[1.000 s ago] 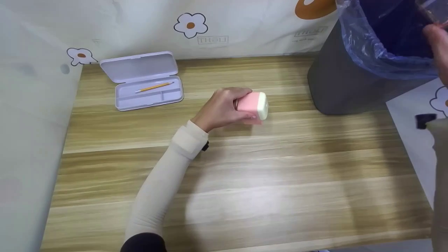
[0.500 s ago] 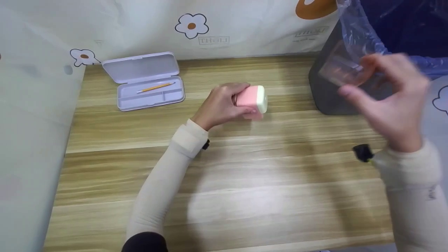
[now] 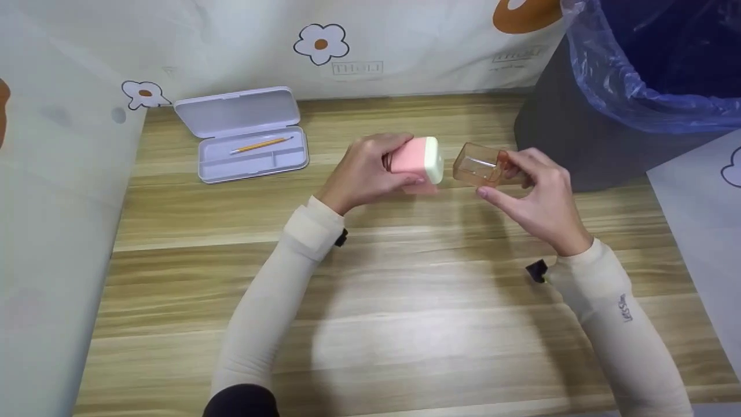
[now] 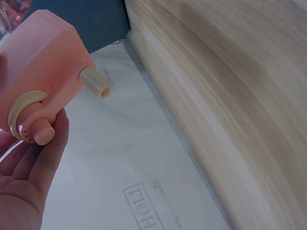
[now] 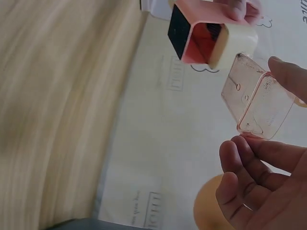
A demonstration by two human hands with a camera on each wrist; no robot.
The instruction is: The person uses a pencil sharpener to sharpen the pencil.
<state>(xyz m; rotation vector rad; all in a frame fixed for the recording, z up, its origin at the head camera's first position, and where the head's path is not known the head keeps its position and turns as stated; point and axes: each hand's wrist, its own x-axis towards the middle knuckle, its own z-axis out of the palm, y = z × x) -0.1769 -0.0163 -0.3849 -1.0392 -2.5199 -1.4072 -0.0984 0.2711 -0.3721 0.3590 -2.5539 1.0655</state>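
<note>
In the head view, my left hand (image 3: pixel 367 174) grips a pink crank pencil sharpener (image 3: pixel 410 157) with a cream end, holding it over the table. Its crank with a cream knob (image 4: pixel 95 81) shows in the left wrist view. Seen from the right wrist, the sharpener's hollow slot (image 5: pixel 200 42) gapes. My right hand (image 3: pixel 544 194) pinches a see-through orange shavings drawer (image 3: pixel 479 164) between thumb and fingers, a short gap to the right of the sharpener. Dark specks cling to the drawer's walls (image 5: pixel 240 88); I see no heap of shavings inside it.
A pale lilac pencil case (image 3: pixel 231 169) lies with its lid (image 3: pixel 240 113) up at the back left, a yellow pencil (image 3: pixel 261 145) inside. At the back right stands a grey bin (image 3: pixel 556 139) lined with a blue plastic bag (image 3: pixel 654 107). A flower-printed sheet (image 3: pixel 405 46) hangs behind.
My right hand has come from over the bin leftward and down, bringing the shavings drawer close to the pencil sharpener. My left hand keeps its grip, the sharpener raised slightly.
</note>
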